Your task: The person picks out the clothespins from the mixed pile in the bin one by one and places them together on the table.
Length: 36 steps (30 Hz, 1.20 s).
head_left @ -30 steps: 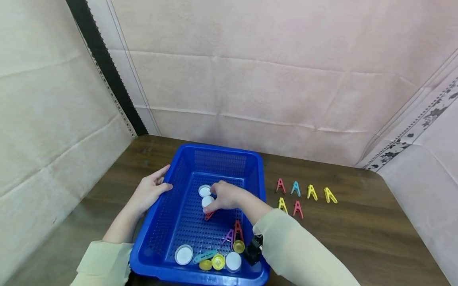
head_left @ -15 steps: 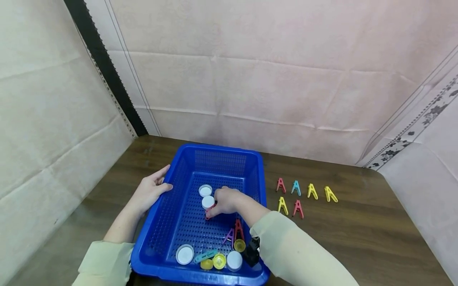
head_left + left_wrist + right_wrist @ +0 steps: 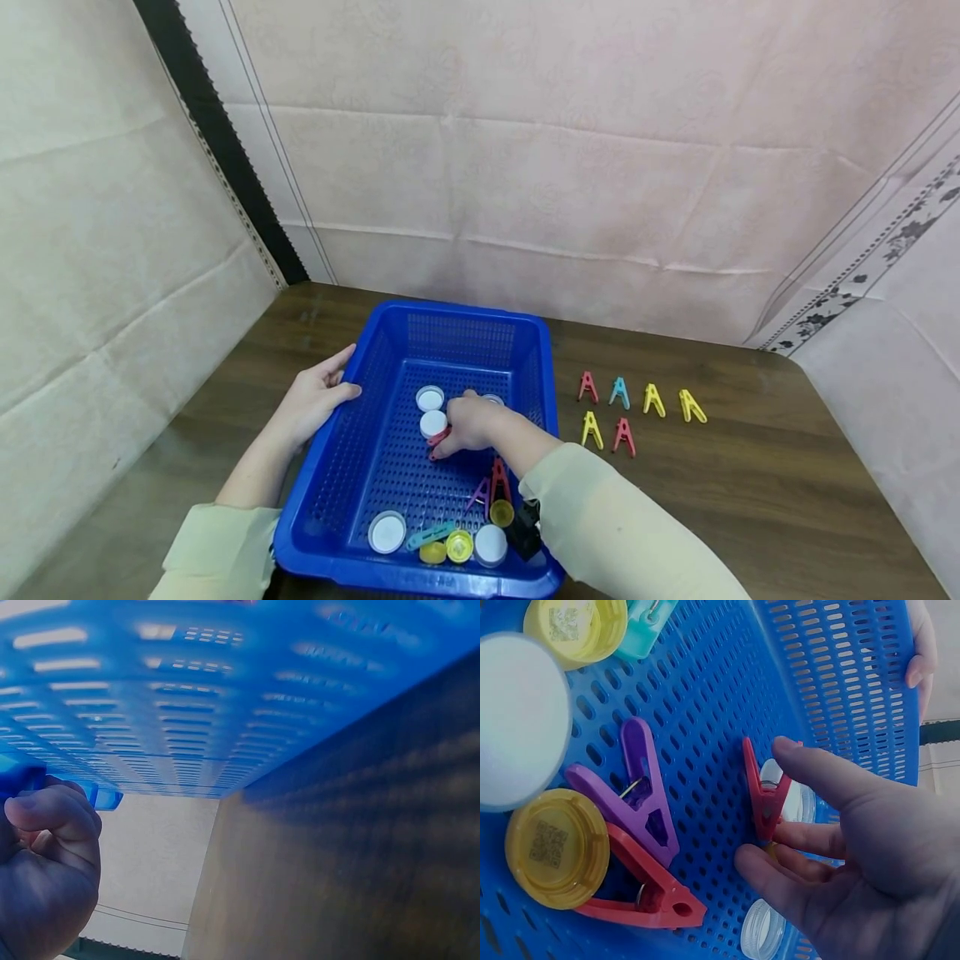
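My left hand (image 3: 315,404) grips the left rim of a blue plastic basket (image 3: 461,340), thumb over the edge and fingers curled outside. Inside the basket, my right hand (image 3: 476,425) pinches a red clothespin (image 3: 767,799), with the thumb at one leg and the fingers by its other end. Just beyond it lie two white caps, one farther back (image 3: 430,398) and one closer (image 3: 432,424). Nearer the front, a purple clothespin (image 3: 649,795) lies against a second red clothespin (image 3: 656,896), which a gold cap (image 3: 556,849) partly covers.
Along the basket's front sit a white cap (image 3: 387,532), a teal clothespin (image 3: 431,536), a yellow cap (image 3: 460,547) and another white cap (image 3: 491,546). Right of the basket, several clothespins stand in two rows on the wooden table (image 3: 750,467), including a blue one (image 3: 618,392).
My right hand has drawn back slightly from over the white caps and its fingers have come onto the red clothespin. A clear-rimmed cap now shows behind that hand. My left hand stays on the rim.
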Motion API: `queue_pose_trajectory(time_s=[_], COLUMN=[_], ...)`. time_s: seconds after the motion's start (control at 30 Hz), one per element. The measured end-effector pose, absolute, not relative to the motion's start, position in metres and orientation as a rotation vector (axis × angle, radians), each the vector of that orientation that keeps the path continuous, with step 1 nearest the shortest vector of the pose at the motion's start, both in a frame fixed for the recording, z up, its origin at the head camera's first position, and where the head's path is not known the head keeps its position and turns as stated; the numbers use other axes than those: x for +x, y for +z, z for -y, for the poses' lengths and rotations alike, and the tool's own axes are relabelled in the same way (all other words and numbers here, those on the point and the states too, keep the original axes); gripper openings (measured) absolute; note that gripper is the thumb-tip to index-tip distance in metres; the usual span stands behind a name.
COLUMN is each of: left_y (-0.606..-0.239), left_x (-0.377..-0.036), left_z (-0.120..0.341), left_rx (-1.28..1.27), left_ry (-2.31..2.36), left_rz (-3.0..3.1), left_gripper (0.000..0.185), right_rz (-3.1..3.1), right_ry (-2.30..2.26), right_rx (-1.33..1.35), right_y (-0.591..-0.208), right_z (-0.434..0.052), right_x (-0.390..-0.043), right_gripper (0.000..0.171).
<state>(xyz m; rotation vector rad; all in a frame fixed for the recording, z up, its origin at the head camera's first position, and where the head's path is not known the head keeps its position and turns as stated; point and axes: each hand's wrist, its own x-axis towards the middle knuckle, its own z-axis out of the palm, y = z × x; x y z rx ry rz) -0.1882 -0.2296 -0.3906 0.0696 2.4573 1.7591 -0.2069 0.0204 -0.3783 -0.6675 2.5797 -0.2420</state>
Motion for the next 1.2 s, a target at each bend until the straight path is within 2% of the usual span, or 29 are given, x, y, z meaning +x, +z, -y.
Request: queue_pose_trajectory(time_s=[0.1,0.27,0.5,0.73,0.83,1.03,1.2], left_y=[-0.3904,-0.3898,-0.3913,-0.3924,-0.3932,-0.3921,-0.3896], left_x=[-0.1882,-0.1878,-0.1884,-0.1894,-0.1900,-0.1895,-0.1875], left_z=[0.2294,0.2296,0.2306,0.2296,0.2294,0.2292,0.2288], left_rx=[0.070,0.069,0.052,0.051,0.047,0.055,0.058], left_ry=[1.760,1.775,1.765,1.754,1.753,1.758,1.767], left_rz=[-2.458,-2.443,-2.438,-2.451,-2.452,-2.449,-2.454], left_gripper=[0.067,0.067,0.067,0.066,0.067,0.066,0.067], right_rz=[-2.566,-2.559,-2.578,-2.571,-2.574,-2.585,-2.576], right_ry=[-0.272,-0.295,-0.263,-0.263,-0.276,-0.299,-0.311], right_rx=[-0.649,-0.596,-0.563,-0.573,-0.587,-0.668,-0.705], right_y=[-0.3786,-0.3799,-0.3809,-0.3839,-0.3842,-0.3818,-0.3802], right_z=[-0.0204,-0.0198,-0.0187,-0.0180,-0.0182,-0.0188,-0.0186], right_x=[-0.2078,-0.2084,-0.2074,-0.2074,-0.2069,-0.2065,-0.2065], right_gripper=[0.041,0.061,0.059,0.069,0.064,0.035,0.032])
